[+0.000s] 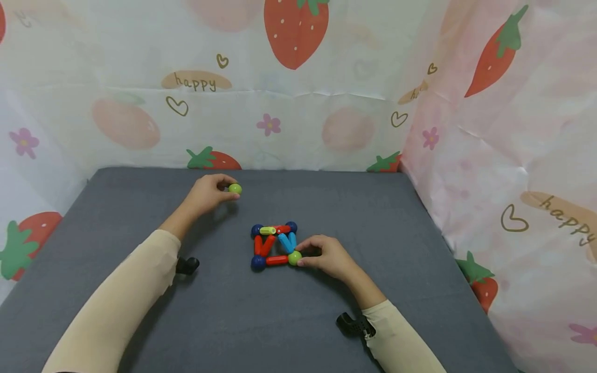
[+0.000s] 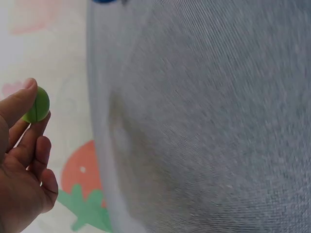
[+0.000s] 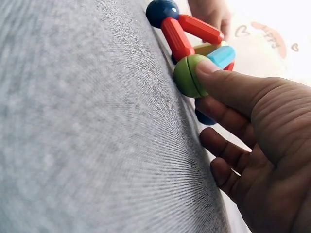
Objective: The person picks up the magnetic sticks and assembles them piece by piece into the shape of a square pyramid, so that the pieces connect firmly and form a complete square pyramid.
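Observation:
Held up between thumb and fingers of my left hand (image 1: 210, 192) is a loose green ball (image 1: 235, 188), above the far part of the table; the left wrist view shows the same green ball (image 2: 38, 106). My right hand (image 1: 328, 256) pinches another green ball (image 1: 295, 258), the near right corner of a square frame. Dark blue balls (image 1: 258, 262) form the other corners. Red rods (image 1: 277, 260), a yellow-green rod (image 1: 268, 230) and light blue rods (image 1: 285, 242) join on. Some rods slant upward with free ends. In the right wrist view, the pinched green ball (image 3: 190, 75) touches a red rod.
A dark grey cloth (image 1: 224, 321) covers the table. Behind and to the right hang strawberry-printed sheets (image 1: 289, 103). Black wrist-worn devices (image 1: 187, 266) stick out at both cuffs.

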